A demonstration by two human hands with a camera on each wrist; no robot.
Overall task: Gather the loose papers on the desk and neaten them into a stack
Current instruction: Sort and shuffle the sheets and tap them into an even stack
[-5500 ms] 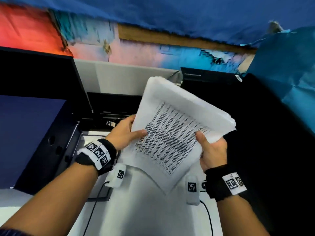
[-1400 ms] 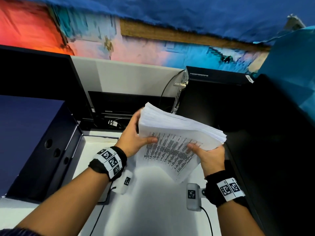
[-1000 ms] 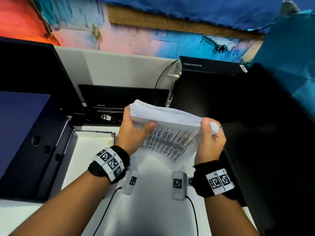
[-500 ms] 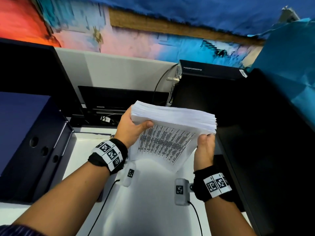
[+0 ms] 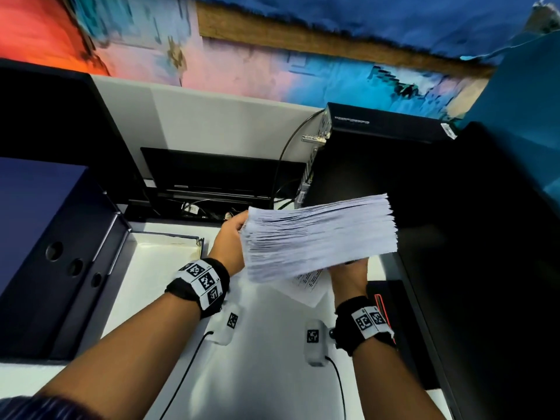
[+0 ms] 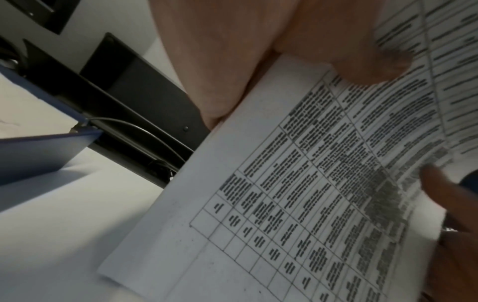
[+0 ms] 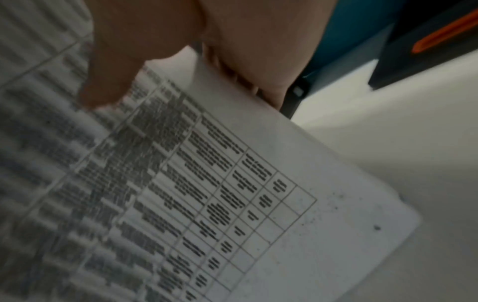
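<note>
Thick sheaf of white printed papers [image 5: 319, 237] held above white table [image 5: 266, 374], left hand [image 5: 231, 237] gripping one end, right hand [image 5: 348, 275] pinching from beneath. Likely hefty, floppy, slippery between sheets; best clamped at opposite short edges.

Looks like an office cubicle or desk station. White worktop [image 5: 266, 386] closed in at the back by a pale grey partition panel [image 5: 212, 122]. Dark monitor [image 5: 45, 116] at the far left, a second black screen [image 5: 221, 174] low against the partition, cables [image 5: 285, 165] trailing down behind. Black desktop computer case [image 5: 378, 153] standing at the right, ports and connectors showing on its rear edge. Dark blue box files [image 5: 45, 237] with round finger holes on the left. Thick sheaf of printed papers [image 5: 318, 234] covered in ruled tables. Background above the partition blurred into patches of colour, unreadable.
</note>
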